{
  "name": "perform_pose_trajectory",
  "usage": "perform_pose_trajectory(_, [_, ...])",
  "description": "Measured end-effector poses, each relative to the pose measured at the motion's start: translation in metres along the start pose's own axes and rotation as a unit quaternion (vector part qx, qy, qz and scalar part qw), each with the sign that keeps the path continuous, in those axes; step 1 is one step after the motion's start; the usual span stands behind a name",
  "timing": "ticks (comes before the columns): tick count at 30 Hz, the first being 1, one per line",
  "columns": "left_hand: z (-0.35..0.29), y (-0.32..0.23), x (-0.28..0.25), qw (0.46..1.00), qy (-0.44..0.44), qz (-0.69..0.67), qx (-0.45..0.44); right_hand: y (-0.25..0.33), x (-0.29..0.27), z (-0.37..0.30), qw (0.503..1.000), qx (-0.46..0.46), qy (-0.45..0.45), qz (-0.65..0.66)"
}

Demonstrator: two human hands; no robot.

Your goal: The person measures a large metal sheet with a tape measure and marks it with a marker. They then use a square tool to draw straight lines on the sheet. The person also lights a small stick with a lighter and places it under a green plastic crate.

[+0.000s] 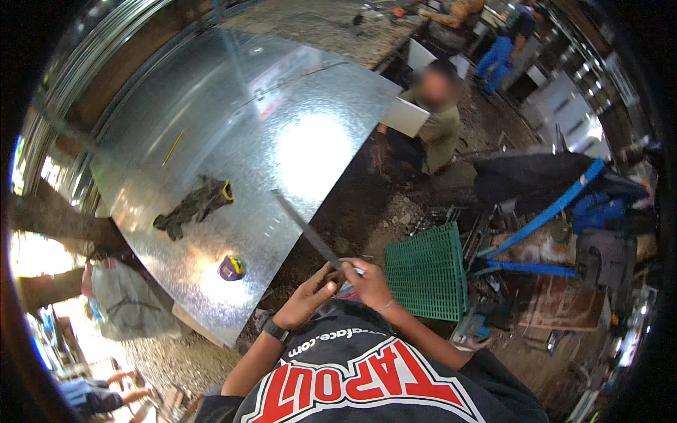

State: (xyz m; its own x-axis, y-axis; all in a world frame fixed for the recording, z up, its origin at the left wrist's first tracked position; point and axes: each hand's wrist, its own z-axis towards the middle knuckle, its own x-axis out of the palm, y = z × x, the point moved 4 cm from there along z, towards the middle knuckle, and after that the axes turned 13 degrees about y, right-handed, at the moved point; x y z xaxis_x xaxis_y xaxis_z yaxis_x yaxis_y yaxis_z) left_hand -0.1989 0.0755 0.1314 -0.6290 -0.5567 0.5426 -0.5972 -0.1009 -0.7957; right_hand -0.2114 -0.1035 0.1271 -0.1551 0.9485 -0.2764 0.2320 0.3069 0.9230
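A long, narrow dark metal strip [307,228] slants up and left from my hands, its far end over the edge of the shiny sheet metal [247,169]. My right hand [370,287] is closed around its near end, where something small and light blue also shows between the fingers. Beside it, my left hand [305,302] has its thumb apart and its fingers stretched toward the strip's lower end; whether they touch it is unclear. On the sheet lie a dark work glove [194,206] with yellow trim, a dark and yellow tape measure [230,268] and a thin yellow pencil [174,146].
Right of my hands leans a green plastic grate [427,275], with blue metal bars [546,208] beyond. A co-worker [441,116] sits past the sheet's right edge near a pale panel [405,116]. A pale sack [130,299] stands at left.
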Motion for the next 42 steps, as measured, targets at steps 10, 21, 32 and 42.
perform_pose_trajectory(10, [0.062, -0.033, -0.013, 0.977, -0.146, -0.089, 0.125, 0.020, -0.025, 0.014, 0.984, -0.088, -0.149, -0.048])
perform_pose_trajectory(21, [0.124, -0.090, -0.178, 0.833, -0.406, 0.374, 0.044, -0.173, -0.227, 0.154, 0.953, 0.188, -0.237, 0.006])
perform_pose_trajectory(32, [0.189, -0.075, -0.274, 0.730, -0.472, 0.471, -0.149, -0.275, -0.362, 0.395, 0.924, 0.338, -0.144, -0.105])
perform_pose_trajectory(42, [0.215, -0.080, -0.266, 0.618, -0.576, 0.478, -0.240, -0.349, -0.366, 0.501, 0.926, 0.285, -0.036, -0.244])
